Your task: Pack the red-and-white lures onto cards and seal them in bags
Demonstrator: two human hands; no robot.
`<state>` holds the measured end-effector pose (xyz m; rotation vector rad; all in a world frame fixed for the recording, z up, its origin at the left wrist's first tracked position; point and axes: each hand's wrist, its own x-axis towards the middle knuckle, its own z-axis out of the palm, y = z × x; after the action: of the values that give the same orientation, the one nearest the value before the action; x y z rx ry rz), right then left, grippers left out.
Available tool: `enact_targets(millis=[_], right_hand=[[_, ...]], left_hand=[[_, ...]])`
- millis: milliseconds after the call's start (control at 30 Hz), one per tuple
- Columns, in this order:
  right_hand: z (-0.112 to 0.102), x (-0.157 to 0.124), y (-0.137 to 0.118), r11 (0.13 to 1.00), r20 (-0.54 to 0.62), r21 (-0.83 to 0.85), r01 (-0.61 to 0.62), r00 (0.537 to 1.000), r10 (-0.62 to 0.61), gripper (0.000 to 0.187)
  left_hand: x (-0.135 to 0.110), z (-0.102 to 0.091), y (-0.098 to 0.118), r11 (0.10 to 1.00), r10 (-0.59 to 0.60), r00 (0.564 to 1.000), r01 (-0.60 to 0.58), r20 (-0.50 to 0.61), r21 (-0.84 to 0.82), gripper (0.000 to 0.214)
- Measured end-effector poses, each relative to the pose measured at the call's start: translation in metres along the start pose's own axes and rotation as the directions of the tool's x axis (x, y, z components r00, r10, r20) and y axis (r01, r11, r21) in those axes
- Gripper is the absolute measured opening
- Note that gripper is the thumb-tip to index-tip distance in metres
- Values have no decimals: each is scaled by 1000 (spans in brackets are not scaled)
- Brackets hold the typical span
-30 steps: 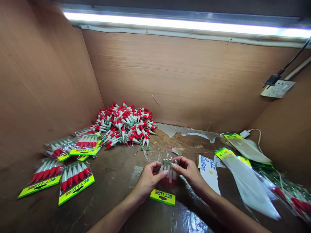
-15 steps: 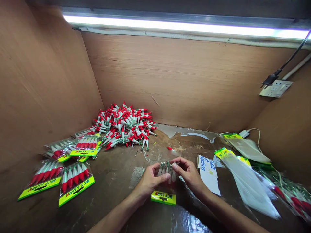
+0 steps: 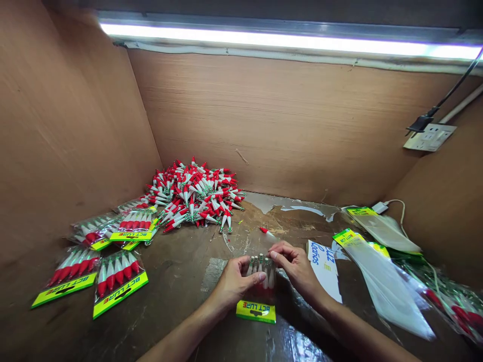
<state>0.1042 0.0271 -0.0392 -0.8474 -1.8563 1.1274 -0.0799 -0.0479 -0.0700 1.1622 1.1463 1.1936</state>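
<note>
A clear packet of fishing lures (image 3: 265,280), red and white with green hooked ends, lies in front of me. Its yellow BCT LURE header (image 3: 256,311) points toward me. My left hand (image 3: 238,276) grips the packet's left side, thumb laid across the lures. At the upper right corner my right hand (image 3: 292,261) pinches thumb and fingers together on the thin clear plastic, which is hard to make out. Just beyond the hands, a single red-and-white lure (image 3: 266,231) rests on the table.
A large pile of loose lures (image 3: 196,193) sits at the back left. Filled packets (image 3: 118,276) lie at left. On the right are empty header bags (image 3: 381,281), a handwritten paper (image 3: 324,271) and more bagged lures (image 3: 460,311). A power outlet (image 3: 430,137) is on the right wall.
My right hand has drawn slightly up and away from the packet's top right, uncovering more of the lures there. My left hand keeps its hold.
</note>
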Motion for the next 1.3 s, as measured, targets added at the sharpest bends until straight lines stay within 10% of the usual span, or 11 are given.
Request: enact_targets(millis=[600,1133,1300], right_hand=[[-3,2,-3,999,84,14,-46,995,45,22],[-8,1,-10,996,0,-84,-15,1000,15,27],[-8,2,-9,994,18,-106,-20,1000,22,28]], left_hand=[[-3,1,-4,969,-6,1000,11,-21,249,24],[-5,9,-5,998,-57,993,57,100,-2,38],[-5,7,-5,981,-22,999,30,-42,190,30]])
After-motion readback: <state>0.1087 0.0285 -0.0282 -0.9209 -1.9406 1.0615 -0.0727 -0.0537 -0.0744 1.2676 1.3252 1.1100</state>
